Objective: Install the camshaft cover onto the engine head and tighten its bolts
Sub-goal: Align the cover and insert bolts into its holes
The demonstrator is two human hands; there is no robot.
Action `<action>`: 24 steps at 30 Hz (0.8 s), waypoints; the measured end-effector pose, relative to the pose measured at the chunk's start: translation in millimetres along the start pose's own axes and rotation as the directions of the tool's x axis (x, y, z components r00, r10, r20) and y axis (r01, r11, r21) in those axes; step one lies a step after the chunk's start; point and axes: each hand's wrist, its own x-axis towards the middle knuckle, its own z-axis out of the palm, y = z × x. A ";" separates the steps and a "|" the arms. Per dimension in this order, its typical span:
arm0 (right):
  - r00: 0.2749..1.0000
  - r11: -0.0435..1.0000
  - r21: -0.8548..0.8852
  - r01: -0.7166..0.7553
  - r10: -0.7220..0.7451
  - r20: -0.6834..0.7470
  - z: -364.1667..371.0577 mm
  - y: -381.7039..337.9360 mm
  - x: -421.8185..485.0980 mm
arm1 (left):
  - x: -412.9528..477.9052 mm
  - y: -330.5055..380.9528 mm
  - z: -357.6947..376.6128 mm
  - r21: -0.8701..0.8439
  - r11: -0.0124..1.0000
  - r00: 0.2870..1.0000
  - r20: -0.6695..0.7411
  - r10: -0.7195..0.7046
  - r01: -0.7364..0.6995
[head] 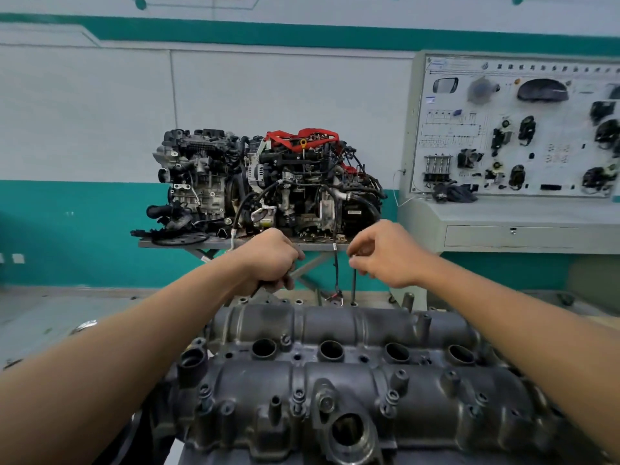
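Our camshaft cover (335, 374) lies close before us, long axis left to right, open room beyond its far edge, where our left grip (271, 260) curls round a dark tool (259, 290) and our right grip (382, 255) pinches a thin upright rod (353, 286).

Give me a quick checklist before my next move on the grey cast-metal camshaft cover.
1. The grey cast-metal camshaft cover sits level: ok; edge seating cannot tell.
2. The thin dark rod stands upright at the cover's far edge: ok.
3. The right hand pinches the rod's top: ok.
4. The left hand grips a dark-handled tool: ok; its head is hidden.
5. The near-edge bolts with washers are present: ok; tightness cannot tell.
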 end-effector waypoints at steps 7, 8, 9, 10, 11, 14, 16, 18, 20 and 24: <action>1.000 1.000 -0.004 0.028 -0.028 0.003 2.0 5.5 -5.8 | 8.5 -11.3 5.3 0.330 0.935 0.976 -0.125 0.179 -0.129; 0.999 0.999 -0.009 0.035 -0.035 0.005 4.0 5.4 -7.0 | 9.3 -12.8 5.9 0.317 0.937 0.969 -0.146 0.201 -0.147; 0.999 0.999 -0.005 0.039 -0.039 0.004 6.6 5.3 -8.5 | 9.9 -14.1 6.7 0.287 0.944 0.963 -0.162 0.217 -0.164; 0.999 0.999 0.006 0.042 -0.042 -0.002 9.1 5.3 -10.0 | 10.2 -15.3 7.5 0.251 0.951 0.959 -0.172 0.226 -0.179; 0.999 0.999 0.015 0.044 -0.044 -0.008 10.9 5.2 -11.3 | 10.2 -16.4 8.2 0.223 0.955 0.956 -0.176 0.235 -0.194; 0.998 0.998 0.006 0.055 -0.054 -0.016 11.0 4.2 -10.5 | 8.5 -19.1 10.4 0.201 0.954 0.951 -0.174 0.256 -0.220; 0.999 0.999 0.008 0.048 -0.048 -0.002 9.9 3.5 -9.9 | 6.8 -20.7 12.2 0.226 0.947 0.950 -0.164 0.266 -0.226; 0.997 0.998 -0.049 0.044 -0.041 0.069 12.1 5.3 -12.4 | 5.4 -21.3 12.9 0.282 0.929 0.944 -0.155 0.291 -0.240; 0.991 0.987 -0.152 0.057 -0.037 0.128 19.7 8.4 -18.0 | 4.2 -21.4 12.2 0.336 0.904 0.934 -0.146 0.326 -0.264; 0.997 0.991 -0.131 0.031 -0.020 0.081 28.1 14.3 -23.7 | 1.0 -23.1 11.8 0.441 0.852 0.920 -0.128 0.369 -0.281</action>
